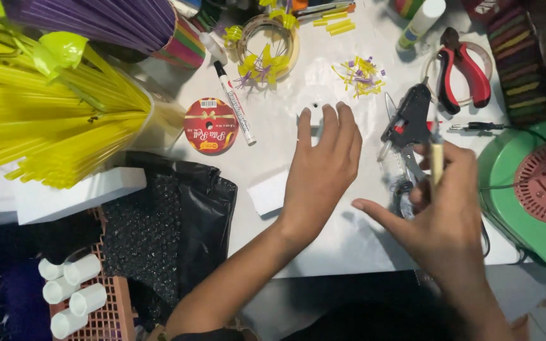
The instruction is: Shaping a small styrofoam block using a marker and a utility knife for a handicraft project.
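A white-covered worktop (323,246) crowded with craft supplies, seen from above; the left hand (322,165) lies flat and open, fingertips on a small white piece (314,121); the right hand (447,211), slightly blurred, grips a thin yellowish stick (436,161) beside a black glue gun (407,120); red-handled pliers (466,72), a white marker (235,104) and a red ribbon spool (210,126) lie around; yellow straws (45,126) fill the left edge; a green fan (538,189) sits at right.

Even overhead light; white table (323,76) bright, nearly washed out at centre. Lower edge falls to dark shadow. Right hand (443,215) smeared by motion blur (fingers soft), left hand (320,167) sharper. Yellow straws (52,120) vivid, slight glare.
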